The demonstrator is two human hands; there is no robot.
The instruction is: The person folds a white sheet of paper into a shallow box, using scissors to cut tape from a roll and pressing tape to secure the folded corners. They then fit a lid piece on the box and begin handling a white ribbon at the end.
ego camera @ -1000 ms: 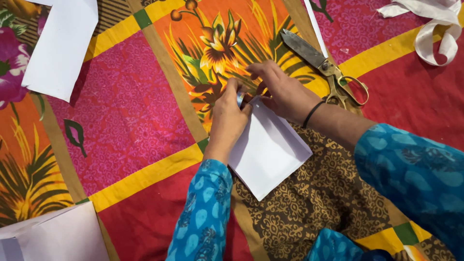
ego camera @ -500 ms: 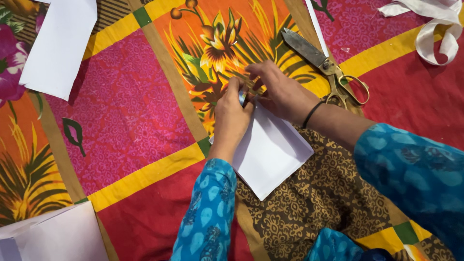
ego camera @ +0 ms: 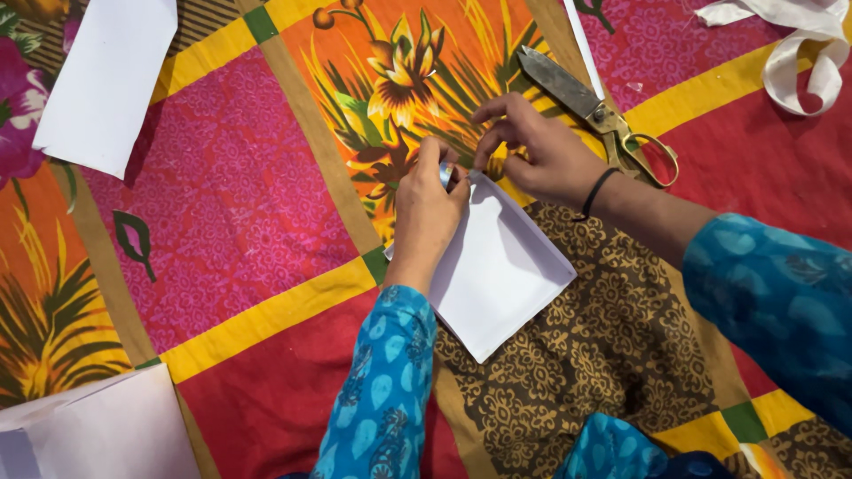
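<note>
A folded white paper (ego camera: 497,275) lies on a patterned cloth (ego camera: 266,204) in the middle of the view. My left hand (ego camera: 426,217) rests on the paper's left edge and grips a small bluish tape roll (ego camera: 443,175) at the top corner. My right hand (ego camera: 546,155) hovers just right of the roll, over the paper's top edge, with thumb and fingers curled toward each other. Whether a clear strip runs between them is too faint to tell. A black band circles my right wrist.
Large metal scissors (ego camera: 595,111) with brass handles lie just behind my right hand. One white sheet (ego camera: 106,80) lies at top left and another (ego camera: 98,435) at bottom left. Loose white strips (ego camera: 799,49) curl at top right.
My right hand has lifted off the paper's top edge and shifted up and to the right, away from my left hand. My left hand has stayed on the roll.
</note>
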